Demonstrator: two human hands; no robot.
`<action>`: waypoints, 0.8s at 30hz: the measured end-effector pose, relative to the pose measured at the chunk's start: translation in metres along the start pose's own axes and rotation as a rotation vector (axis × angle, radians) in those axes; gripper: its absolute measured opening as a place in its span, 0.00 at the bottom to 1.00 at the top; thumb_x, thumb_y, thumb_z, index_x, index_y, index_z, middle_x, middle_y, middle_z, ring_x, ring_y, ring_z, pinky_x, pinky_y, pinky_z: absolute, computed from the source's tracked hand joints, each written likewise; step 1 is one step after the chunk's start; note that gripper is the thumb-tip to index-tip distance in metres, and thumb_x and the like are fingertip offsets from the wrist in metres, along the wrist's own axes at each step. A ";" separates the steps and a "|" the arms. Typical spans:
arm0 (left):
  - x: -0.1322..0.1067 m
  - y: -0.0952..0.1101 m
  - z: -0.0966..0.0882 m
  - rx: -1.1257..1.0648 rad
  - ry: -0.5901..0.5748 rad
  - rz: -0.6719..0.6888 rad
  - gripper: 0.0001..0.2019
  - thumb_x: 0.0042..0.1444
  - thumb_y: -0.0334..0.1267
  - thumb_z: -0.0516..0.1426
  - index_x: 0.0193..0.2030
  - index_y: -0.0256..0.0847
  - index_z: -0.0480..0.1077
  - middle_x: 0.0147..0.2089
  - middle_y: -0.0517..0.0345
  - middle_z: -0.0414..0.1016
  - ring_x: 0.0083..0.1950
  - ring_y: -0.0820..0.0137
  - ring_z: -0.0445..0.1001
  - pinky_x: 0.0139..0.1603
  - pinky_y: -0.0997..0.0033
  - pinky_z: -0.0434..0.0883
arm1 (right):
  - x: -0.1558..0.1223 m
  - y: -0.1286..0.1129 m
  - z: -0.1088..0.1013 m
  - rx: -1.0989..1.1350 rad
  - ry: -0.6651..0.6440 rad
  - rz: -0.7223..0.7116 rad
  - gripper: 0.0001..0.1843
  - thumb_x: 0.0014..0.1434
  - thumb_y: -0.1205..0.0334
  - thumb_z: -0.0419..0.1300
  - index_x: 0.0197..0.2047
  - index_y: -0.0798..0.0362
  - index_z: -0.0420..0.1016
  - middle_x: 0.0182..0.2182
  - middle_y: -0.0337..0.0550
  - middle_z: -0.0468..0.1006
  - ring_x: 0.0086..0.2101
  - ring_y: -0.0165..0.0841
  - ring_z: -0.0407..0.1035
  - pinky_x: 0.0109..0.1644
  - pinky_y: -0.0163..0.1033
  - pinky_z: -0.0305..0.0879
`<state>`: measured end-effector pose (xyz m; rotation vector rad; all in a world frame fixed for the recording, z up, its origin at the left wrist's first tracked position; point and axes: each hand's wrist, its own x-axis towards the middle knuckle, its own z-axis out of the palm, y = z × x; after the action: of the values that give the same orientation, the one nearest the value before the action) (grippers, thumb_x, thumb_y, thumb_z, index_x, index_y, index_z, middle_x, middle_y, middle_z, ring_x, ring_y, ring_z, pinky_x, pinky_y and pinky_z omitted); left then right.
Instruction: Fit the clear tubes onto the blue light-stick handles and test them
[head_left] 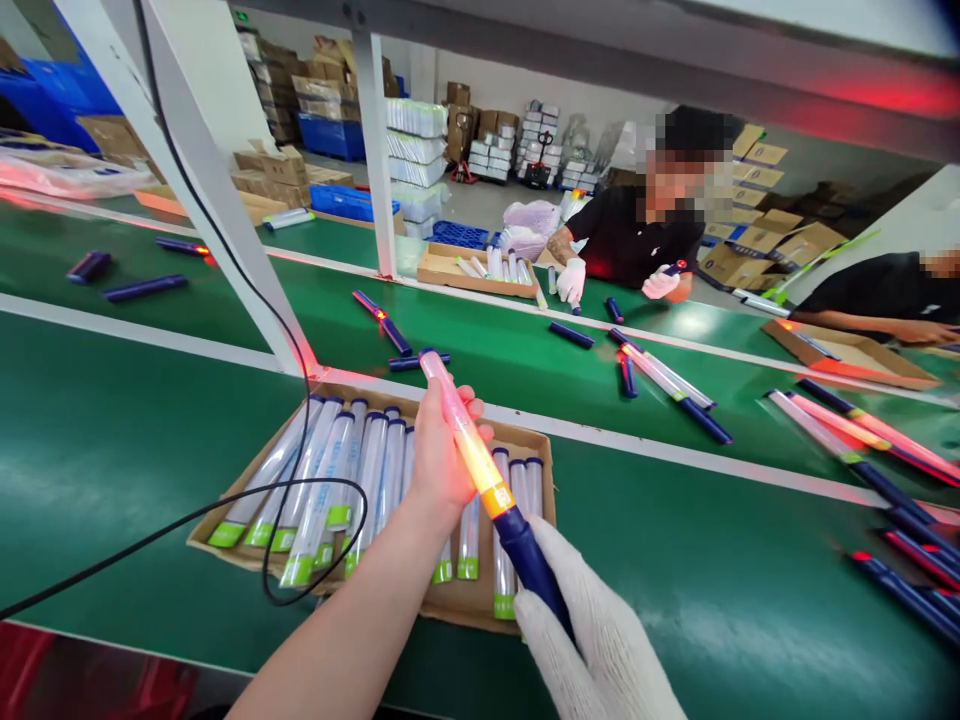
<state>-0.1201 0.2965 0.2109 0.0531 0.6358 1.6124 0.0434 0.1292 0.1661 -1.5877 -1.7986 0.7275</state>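
Note:
I hold a light wand (pixel 480 470) slanted over a cardboard tray (pixel 544 500). Its clear tube glows red-orange and its handle is dark blue. My bare left hand (pixel 442 455) is wrapped round the glowing tube near its upper half. My right hand (pixel 600 640), in a white knit glove, grips the blue handle at the lower end. The tray under the wand holds several unlit clear tubes (pixel 337 480) with green end bands, lying side by side.
Green conveyor belts (pixel 112 430) run across. Blue handles (pixel 146 288) and finished wands (pixel 862 430), some lit red, lie on them. A black cable (pixel 247 500) loops over the tray from a white frame post (pixel 210 200). A gloved person (pixel 637 240) works opposite; another person (pixel 885 290) sits right.

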 end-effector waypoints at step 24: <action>-0.002 -0.004 -0.011 -0.091 -0.147 -0.130 0.19 0.76 0.53 0.51 0.38 0.42 0.66 0.32 0.63 0.62 0.25 0.78 0.64 0.15 0.83 0.60 | -0.005 0.004 -0.001 0.198 -0.155 0.155 0.30 0.73 0.40 0.57 0.75 0.30 0.65 0.72 0.39 0.69 0.71 0.58 0.63 0.75 0.65 0.61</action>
<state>-0.1211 0.2908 0.2004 0.0613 0.4432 1.4941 0.0473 0.1244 0.1629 -1.5861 -1.6633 1.0928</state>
